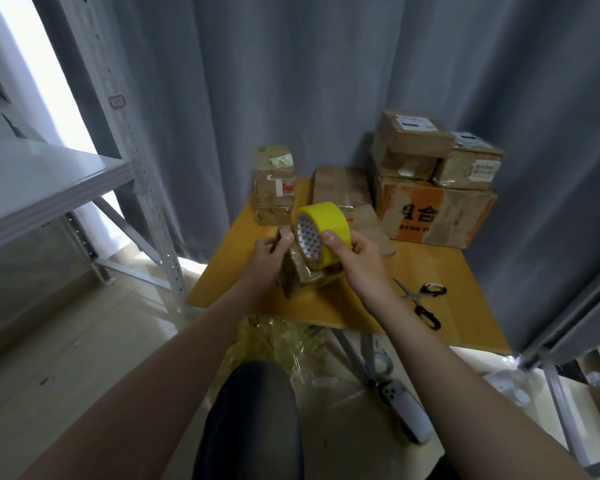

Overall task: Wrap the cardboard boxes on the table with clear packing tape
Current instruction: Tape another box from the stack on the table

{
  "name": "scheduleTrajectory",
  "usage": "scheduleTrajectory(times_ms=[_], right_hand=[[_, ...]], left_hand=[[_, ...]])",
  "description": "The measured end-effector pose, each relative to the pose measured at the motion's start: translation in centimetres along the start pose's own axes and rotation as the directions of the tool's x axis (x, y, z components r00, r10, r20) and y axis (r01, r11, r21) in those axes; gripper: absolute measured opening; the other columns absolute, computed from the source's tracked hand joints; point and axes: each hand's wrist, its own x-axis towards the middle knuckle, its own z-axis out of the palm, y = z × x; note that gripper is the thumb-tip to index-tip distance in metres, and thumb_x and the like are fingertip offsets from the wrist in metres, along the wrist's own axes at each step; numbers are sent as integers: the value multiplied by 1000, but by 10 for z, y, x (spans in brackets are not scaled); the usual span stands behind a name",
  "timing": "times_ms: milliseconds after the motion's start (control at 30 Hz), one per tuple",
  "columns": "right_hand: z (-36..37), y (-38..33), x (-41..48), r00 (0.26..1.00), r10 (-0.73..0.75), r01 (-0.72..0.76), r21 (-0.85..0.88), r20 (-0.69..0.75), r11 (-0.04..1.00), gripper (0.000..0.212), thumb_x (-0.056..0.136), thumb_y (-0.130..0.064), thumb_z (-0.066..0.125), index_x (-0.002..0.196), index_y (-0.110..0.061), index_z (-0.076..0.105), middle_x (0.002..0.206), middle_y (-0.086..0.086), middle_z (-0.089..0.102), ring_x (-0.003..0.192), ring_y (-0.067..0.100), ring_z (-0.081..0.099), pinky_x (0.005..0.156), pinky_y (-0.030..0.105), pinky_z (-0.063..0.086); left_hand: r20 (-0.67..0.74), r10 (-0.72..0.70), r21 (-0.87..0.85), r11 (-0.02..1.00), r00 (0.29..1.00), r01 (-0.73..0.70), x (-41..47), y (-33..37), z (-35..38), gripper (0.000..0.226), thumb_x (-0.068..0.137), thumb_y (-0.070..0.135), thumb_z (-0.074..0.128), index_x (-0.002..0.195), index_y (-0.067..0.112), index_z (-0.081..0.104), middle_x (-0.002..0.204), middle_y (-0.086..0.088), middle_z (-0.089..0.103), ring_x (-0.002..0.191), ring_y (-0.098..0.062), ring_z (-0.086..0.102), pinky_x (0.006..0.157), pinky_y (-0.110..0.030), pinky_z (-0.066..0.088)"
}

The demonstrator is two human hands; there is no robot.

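Note:
My right hand (357, 261) grips a yellowish roll of packing tape (326, 220), thumb on its outer face and fingers through the core. Just below the roll sits a small cardboard box (302, 275) on the wooden table (430, 271), partly hidden by both hands. My left hand (269, 256) holds the box's left upper corner, fingers curled over its edge. A strip of tape seems to run from the roll down onto the box top. More taped cardboard boxes stand behind: an upright one (274, 185), a flat one (340, 185) and a stack (437, 188) at the right.
Black-handled scissors (425, 301) lie on the table to the right of my hands. A grey metal shelf (49, 181) stands at the left and a grey curtain (291, 81) hangs behind. Crumpled clear tape (284, 341) and a phone (406, 410) lie on the floor by my knee.

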Motion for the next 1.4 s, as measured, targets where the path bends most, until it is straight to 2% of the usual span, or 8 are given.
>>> scheduleTrajectory(times_ms=[133, 233, 433, 633, 833, 1000, 1200, 1400], right_hand=[[13, 7, 17, 999, 3, -3, -5, -45, 1000, 21, 98, -39, 68, 97, -19, 76, 89, -2, 79, 84, 12, 74, 71, 24, 56], [24, 8, 28, 998, 16, -18, -22, -62, 1000, 28, 98, -45, 65, 99, -19, 76, 91, -4, 79, 86, 10, 75, 74, 24, 57], [36, 14, 42, 997, 37, -39, -27, -61, 999, 23, 103, -45, 57, 104, -28, 72, 95, -7, 78, 88, 4, 73, 77, 23, 59], [37, -2, 56, 990, 139, -140, -56, -20, 989, 29, 101, -47, 59, 96, -23, 74, 94, 3, 79, 89, 17, 75, 86, 40, 62], [22, -31, 30, 983, 171, -174, -51, -66, 983, 42, 99, -47, 64, 91, -8, 76, 72, 7, 77, 62, 17, 74, 52, 20, 54], [8, -12, -7, 962, 265, -269, -50, -71, 962, 43, 100, -45, 62, 84, -8, 75, 72, 18, 75, 61, 27, 72, 63, 36, 61], [8, 8, -33, 933, 353, -354, 1, -69, 935, 40, 101, -41, 62, 91, -3, 73, 63, 10, 71, 52, 21, 68, 50, 28, 58], [15, 22, -40, 927, 359, -365, -41, -107, 930, 29, 99, -39, 66, 104, -11, 66, 84, 11, 76, 67, 28, 75, 68, 50, 64]], left_hand=[[99, 142, 325, 931, 985, -167, 6, -10, -12, 122, 60, 79, 78, 156, 24, 27, 152, 1, 36, 138, -18, 40, 112, -44, 42], [147, 230, 315, 911, 962, -266, 11, -15, -11, 140, 52, 67, 94, 160, 30, 13, 159, 3, 31, 147, -17, 35, 119, -44, 40], [169, 301, 433, 833, 939, -345, 22, -19, -8, 146, 62, 39, 99, 165, 18, -2, 164, -3, 22, 150, -19, 26, 121, -39, 32], [108, 255, 360, 891, 961, -277, 30, -25, -9, 142, 58, 52, 96, 164, 28, 5, 164, 6, 31, 149, -15, 34, 119, -42, 39], [116, 274, 367, 881, 955, -298, 33, -24, -8, 145, 52, 63, 96, 162, 30, 9, 162, 2, 34, 149, -17, 35, 120, -48, 38], [129, 250, 345, 896, 960, -279, 35, -26, -10, 149, 46, 72, 95, 162, 33, 11, 163, 4, 34, 149, -17, 35, 120, -51, 39], [154, 225, 333, 905, 962, -265, 38, -27, -10, 150, 43, 73, 95, 162, 36, 11, 164, 2, 35, 149, -16, 37, 119, -50, 40], [160, 225, 289, 920, 961, -263, 38, -31, -10, 148, 45, 69, 96, 161, 41, 10, 163, 4, 35, 150, -15, 36, 119, -49, 40]])
